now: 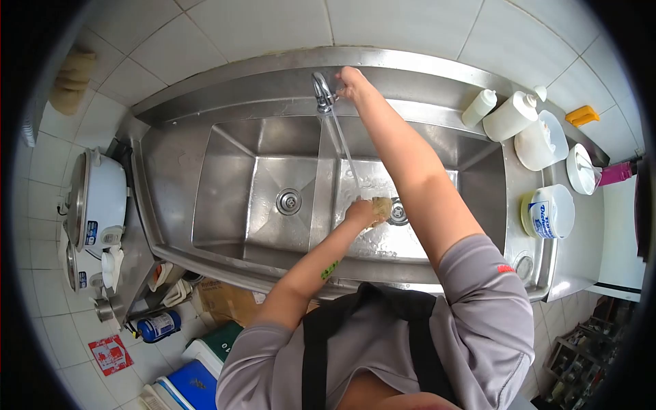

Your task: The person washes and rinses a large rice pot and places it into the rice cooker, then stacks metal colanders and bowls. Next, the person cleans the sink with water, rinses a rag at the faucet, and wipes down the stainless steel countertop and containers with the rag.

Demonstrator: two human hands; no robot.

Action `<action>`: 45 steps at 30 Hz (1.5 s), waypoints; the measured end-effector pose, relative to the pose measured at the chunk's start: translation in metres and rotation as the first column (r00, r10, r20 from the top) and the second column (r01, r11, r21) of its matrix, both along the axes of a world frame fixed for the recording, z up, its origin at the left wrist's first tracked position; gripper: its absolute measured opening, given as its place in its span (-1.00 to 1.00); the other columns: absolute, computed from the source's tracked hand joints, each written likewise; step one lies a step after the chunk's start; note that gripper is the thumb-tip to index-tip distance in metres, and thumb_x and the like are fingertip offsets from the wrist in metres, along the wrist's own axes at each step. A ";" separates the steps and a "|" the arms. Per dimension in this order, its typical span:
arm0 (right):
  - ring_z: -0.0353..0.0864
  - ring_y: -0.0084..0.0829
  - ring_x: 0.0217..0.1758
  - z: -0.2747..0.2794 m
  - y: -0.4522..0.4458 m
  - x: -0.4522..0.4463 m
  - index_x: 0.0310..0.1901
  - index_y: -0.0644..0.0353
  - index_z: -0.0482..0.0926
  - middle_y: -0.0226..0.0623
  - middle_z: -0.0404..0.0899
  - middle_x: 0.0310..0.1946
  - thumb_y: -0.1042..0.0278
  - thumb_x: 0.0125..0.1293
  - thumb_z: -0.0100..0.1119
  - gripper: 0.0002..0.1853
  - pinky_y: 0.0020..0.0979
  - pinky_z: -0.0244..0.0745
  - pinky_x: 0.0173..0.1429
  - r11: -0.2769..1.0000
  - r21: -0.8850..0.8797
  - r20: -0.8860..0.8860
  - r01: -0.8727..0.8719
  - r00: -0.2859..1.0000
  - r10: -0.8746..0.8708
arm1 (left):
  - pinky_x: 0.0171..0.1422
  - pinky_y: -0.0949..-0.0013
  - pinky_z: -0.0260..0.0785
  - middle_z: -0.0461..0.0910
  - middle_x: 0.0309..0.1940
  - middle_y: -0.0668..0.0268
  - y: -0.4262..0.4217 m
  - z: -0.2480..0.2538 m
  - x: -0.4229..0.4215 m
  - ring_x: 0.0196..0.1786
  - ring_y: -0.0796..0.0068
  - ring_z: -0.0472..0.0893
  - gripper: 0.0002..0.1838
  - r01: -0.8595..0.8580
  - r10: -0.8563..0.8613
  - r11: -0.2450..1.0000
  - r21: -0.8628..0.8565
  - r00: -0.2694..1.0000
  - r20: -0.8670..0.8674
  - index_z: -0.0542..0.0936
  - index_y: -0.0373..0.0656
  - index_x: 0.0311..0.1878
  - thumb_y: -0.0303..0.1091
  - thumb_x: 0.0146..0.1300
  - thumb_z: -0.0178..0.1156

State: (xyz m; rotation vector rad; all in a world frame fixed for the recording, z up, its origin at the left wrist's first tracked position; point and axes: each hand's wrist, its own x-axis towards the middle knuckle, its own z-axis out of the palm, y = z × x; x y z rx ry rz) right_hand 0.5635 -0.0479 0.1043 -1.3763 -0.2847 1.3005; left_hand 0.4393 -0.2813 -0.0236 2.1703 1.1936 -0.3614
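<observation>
My right hand (351,80) reaches to the back of the sink and is closed at the side of the chrome faucet (322,96), where its handle would be. Fingers cover most of that handle. A stream of water (347,154) runs from the spout into the right basin (348,239). Low in that basin, my left hand (359,211) is closed on a tan, sponge-like pad (381,210), next to the water stream. The pad is close to the drain (398,212). Its exact kind is hard to make out.
Left of the divider lies a second basin (273,212). On the right ledge stand white bottles (511,116), a cut-open white jug (540,140), a white bowl (581,171) and a labelled tub (548,212). A rice cooker (102,195) stands at left.
</observation>
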 end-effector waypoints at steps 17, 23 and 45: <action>0.37 -0.67 -0.54 -0.040 -0.349 0.072 -0.39 0.20 0.50 -0.45 0.45 -0.58 0.08 0.09 0.15 -0.70 -0.60 0.31 -0.42 0.976 0.208 0.652 -0.062 0.752 -0.091 | -0.21 0.57 0.32 0.52 -0.34 0.37 -0.037 0.112 0.061 -0.31 0.63 0.49 -0.74 0.105 0.413 0.867 -0.486 0.394 0.821 0.49 -0.22 -0.23 -0.24 0.11 0.14; 0.37 -0.64 -0.28 -0.005 -0.435 0.086 -0.24 0.13 0.48 -0.45 0.45 -0.36 0.09 0.02 0.23 -0.65 -0.59 0.26 -0.21 0.971 0.240 0.715 0.018 0.673 -0.189 | -0.17 0.53 0.32 0.51 -0.32 0.32 -0.068 0.169 0.105 -0.28 0.59 0.49 -0.80 0.404 0.271 0.814 -0.418 0.373 0.887 0.42 -0.24 -0.18 -0.41 0.13 0.11; 0.46 -0.56 -0.28 0.142 -0.817 0.225 -0.43 0.22 0.45 -0.39 0.47 -0.44 0.47 -0.06 0.12 -0.89 -0.56 0.32 -0.18 0.965 0.155 0.719 0.213 0.646 -0.258 | -0.22 0.55 0.35 0.51 -0.40 0.34 -0.406 0.159 0.269 -0.35 0.63 0.49 -0.71 0.741 0.099 0.115 -0.661 0.654 0.750 0.37 -0.26 -0.19 -0.28 0.11 0.14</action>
